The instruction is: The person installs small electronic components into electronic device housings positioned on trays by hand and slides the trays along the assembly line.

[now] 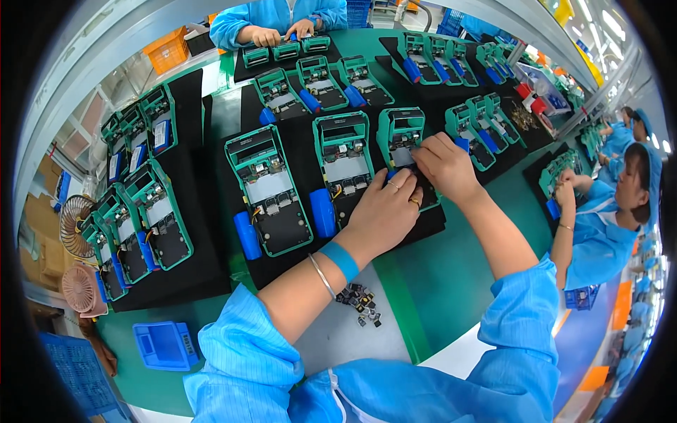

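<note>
Our right hand (443, 168) pinches at the lower half of a green open handset (403, 151), whose long axis runs away from us. Our left hand (384, 215) presses flat just below that grip, slightly farther off.

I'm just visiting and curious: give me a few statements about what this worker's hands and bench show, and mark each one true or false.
1. Both hands work at the rightmost green-framed device on the near black mat. True.
2. The left hand wears a glove. False: it is bare, with rings, a bangle and a blue wristband.
3. A blue cylindrical battery lies beside the middle device. True.
4. The small dark parts sit in a blue tray. False: they lie loose on the bench.
5. The right hand holds a screwdriver. False: no tool shows.
</note>
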### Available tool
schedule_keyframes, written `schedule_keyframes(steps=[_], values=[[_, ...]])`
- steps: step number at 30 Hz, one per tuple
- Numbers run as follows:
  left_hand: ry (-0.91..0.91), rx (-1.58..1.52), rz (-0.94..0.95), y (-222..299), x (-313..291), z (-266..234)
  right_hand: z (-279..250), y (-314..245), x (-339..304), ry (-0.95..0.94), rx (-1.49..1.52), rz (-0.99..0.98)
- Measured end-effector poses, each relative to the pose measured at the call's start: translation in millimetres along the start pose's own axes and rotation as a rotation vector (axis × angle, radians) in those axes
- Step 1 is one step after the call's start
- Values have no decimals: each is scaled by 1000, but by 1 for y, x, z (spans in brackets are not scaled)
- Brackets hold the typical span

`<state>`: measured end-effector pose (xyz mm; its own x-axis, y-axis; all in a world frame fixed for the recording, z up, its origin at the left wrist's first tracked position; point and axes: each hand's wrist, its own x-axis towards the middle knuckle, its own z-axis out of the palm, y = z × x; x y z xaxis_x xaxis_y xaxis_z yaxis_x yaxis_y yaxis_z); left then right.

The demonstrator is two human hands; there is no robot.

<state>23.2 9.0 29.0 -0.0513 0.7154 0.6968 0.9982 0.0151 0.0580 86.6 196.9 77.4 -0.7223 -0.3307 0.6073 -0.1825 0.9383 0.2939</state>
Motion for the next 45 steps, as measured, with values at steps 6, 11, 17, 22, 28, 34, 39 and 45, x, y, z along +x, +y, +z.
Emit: schedule_keyframes(steps=[6, 11, 17, 22, 28, 34, 39, 45], values=[[-7, -8, -3, -2, 2, 2, 4, 7, 5, -45, -46, -34], [7, -12, -12, -2, -1, 4, 4, 5, 8, -67, -123, -107], [-88, 45, -22, -2, -3, 5, 1, -1, 6, -75, -164, -81], [-87, 46, -25, -1, -2, 6, 0, 0, 7, -76, -185, -93], [-95, 44, -23, -2, -2, 6, -1, 0, 9, -103, -165, -95], [-114, 38, -26, -1, -1, 5, 1, 0, 9, -148, -188, -32], [-141, 35, -27, -2, -2, 2, 0, -3, 10, -127, -168, -38], [-106, 19, -20, 0, 0, 4, 7, 0, 9, -102, -174, -53]])
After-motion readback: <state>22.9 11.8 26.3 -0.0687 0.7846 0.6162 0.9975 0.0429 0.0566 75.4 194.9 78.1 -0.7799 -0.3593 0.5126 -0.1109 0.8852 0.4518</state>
